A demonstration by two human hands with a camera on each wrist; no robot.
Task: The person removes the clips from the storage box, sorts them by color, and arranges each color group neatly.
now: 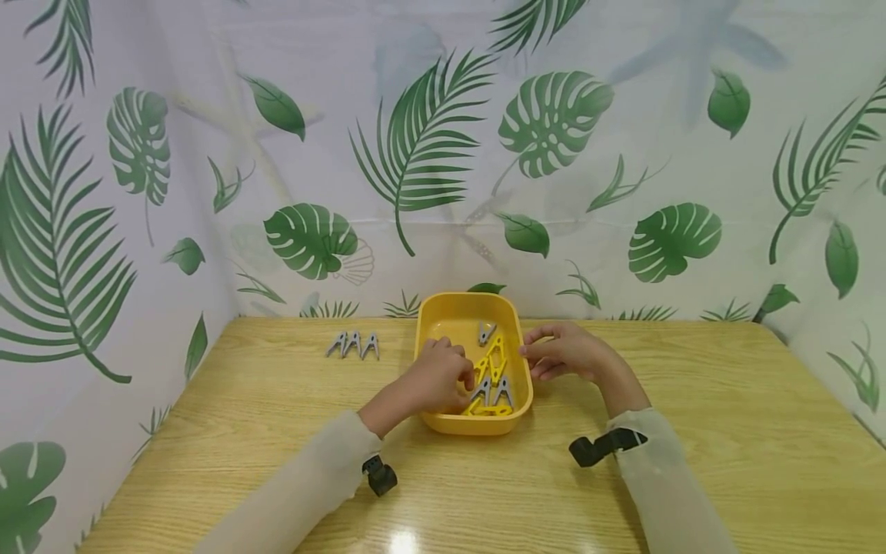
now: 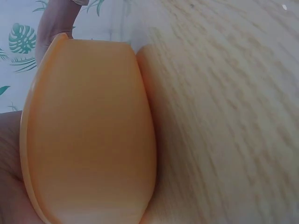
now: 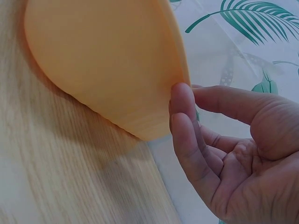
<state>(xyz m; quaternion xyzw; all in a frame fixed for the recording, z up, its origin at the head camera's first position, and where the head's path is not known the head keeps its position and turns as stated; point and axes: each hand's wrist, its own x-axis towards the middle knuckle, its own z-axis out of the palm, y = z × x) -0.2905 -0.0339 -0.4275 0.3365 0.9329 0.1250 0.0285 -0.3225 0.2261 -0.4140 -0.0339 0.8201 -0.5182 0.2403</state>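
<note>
Currently, the left hand reaches over the left side of the yellow tray, with its fingers bent downward inside. The tray wall blocks the left wrist view; whether these fingers hold anything cannot be determined. The right hand pinches the tray's right rim between thumb and fingertips, the gap closed down to the thickness of the wall.

Note the governing relation: the clothespins in the tray lie mainly to the right of the left hand's fingers. Of the front pair, the left grey clothespin is just beside those fingers; its long axis runs roughly front to back, legs toward the person. The left hand is nearer to it; the right hand is beyond the opposite wall. Three grey clothespins stand apart in a row on the table, left of the tray.
</note>
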